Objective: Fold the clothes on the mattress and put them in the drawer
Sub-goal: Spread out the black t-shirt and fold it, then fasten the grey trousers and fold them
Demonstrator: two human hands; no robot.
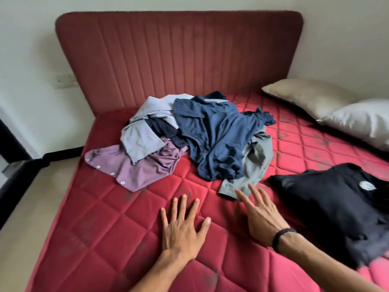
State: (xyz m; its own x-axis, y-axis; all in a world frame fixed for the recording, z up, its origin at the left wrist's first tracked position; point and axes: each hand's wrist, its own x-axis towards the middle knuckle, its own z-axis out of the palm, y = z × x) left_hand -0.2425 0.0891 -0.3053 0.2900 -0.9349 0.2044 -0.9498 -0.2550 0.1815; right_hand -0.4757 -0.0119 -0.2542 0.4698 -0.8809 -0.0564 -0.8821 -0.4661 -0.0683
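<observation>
Nearest, left hand (182, 229) flat on the red quilted mattress (101, 224), fingers spread and straight, holding nothing. Just right of it, right hand (260, 216) with a black band at the wrist, fingers extended and apart, tips touching the near hem of a grey-green garment (255, 163); nothing gripped. To the right, apart from the heap, a black T-shirt (332, 207) with a small pale mark, lying roughly flat. Farther in, mid-mattress, an unfolded heap: crumpled navy blue shirt (214, 133) on top, purple buttoned shirt (136, 167) at left, pale blue-grey shirt (143, 133) behind it. Far right, a beige pillow (305, 95) and a white pillow (362, 121). Beyond, dark red ribbed padded headboard (179, 55) against a white wall.
</observation>
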